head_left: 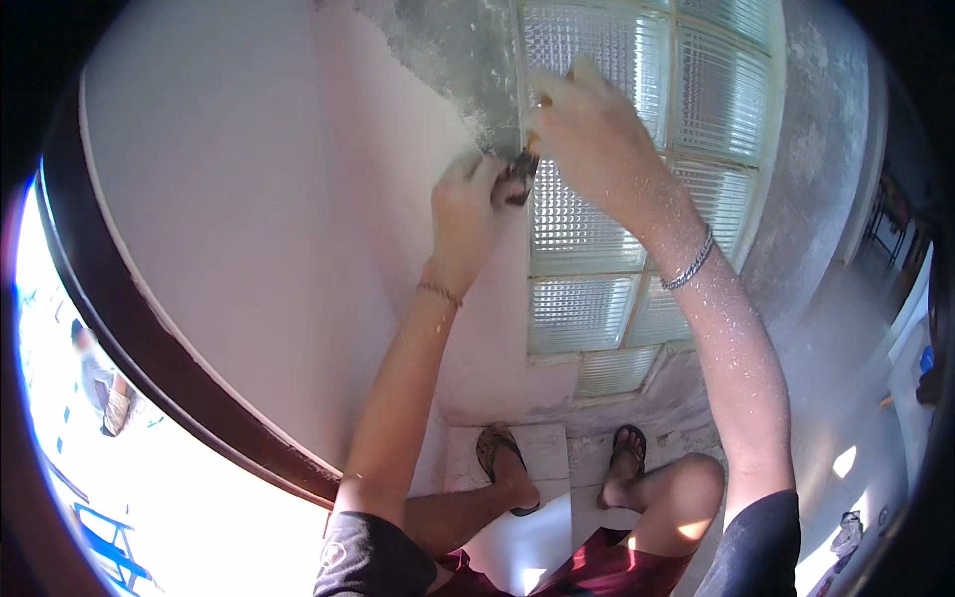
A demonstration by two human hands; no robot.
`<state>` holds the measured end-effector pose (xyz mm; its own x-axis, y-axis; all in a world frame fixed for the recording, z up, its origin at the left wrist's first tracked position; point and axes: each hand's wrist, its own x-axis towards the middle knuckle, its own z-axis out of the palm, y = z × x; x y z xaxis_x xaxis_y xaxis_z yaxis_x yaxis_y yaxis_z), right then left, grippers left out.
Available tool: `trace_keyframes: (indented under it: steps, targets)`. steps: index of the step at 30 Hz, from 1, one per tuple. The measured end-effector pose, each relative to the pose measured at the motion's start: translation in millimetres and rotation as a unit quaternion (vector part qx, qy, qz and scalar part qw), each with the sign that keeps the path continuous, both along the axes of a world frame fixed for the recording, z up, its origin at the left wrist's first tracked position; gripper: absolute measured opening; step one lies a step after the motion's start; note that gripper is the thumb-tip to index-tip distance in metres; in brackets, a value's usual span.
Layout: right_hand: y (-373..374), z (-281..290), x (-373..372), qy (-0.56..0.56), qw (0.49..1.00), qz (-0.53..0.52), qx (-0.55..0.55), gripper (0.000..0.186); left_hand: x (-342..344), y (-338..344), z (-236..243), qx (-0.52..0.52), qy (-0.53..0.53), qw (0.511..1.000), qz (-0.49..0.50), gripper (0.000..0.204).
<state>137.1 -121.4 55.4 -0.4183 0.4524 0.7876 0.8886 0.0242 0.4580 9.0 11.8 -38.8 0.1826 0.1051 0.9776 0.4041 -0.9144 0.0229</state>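
Observation:
My right hand (pixel 587 129) is raised in front of the glass-block window, its fingers closed round a scraper-like tool (pixel 520 183) with an orange handle and a dark end pointing down. My left hand (pixel 466 204) is beside that dark end, at the border of the wall and the window, with its fingers curled in. Blur hides whether it grips the tool's end or something small of its own. Close behind both hands, a rough grey patch (pixel 448 50) borders the smooth white wall surface (pixel 229 199). Pale specks cover my right forearm.
The glass-block window (pixel 597 224) fills the middle right, with a grey, blotchy wall strip (pixel 816 149) beside it. A dark brown frame edge (pixel 189 383) curves down the left. Beyond it are a person (pixel 96 378) and a blue folding stand (pixel 109 542) in bright light. My sandalled feet rest on floor tiles (pixel 542 453).

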Motion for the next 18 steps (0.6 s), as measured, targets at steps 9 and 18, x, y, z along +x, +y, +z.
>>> trace_keyframes:
  steps: [9, 18]
  targets:
    - [-41, -194, 119, 0.135, 0.988, -0.007, -0.077, 0.023, -95, 6, -179, 0.071, 0.193, 0.961, 0.183, 0.046]
    - [-195, -436, 299, 0.184, 0.73, -0.45, -0.48, 0.052, -15, -10, -196, 0.129, 0.331, 0.93, 0.099, 0.05]
